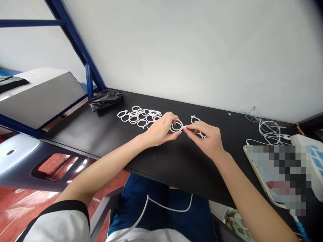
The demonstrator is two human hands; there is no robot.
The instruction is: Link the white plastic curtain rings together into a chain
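Note:
Both hands meet over the middle of the black table (pixel 161 158). My left hand (pixel 159 129) pinches a white plastic ring (pixel 176 126) from the left, fingers closed round it. My right hand (pixel 208 139) pinches the same ring's right end between thumb and forefinger. A heap of several loose white rings (pixel 139 116) lies just left of my left hand. One or two more white rings (pixel 195 119) lie behind my right hand, partly hidden by its fingers.
A crumpled black plastic bag (pixel 105 99) sits at the table's back left by a blue metal frame (pixel 87 64). White cables (pixel 268 129) coil at the back right. A phone (pixel 274 171) and a white device (pixel 309 148) lie on the right. A grey box (pixel 37 97) stands left.

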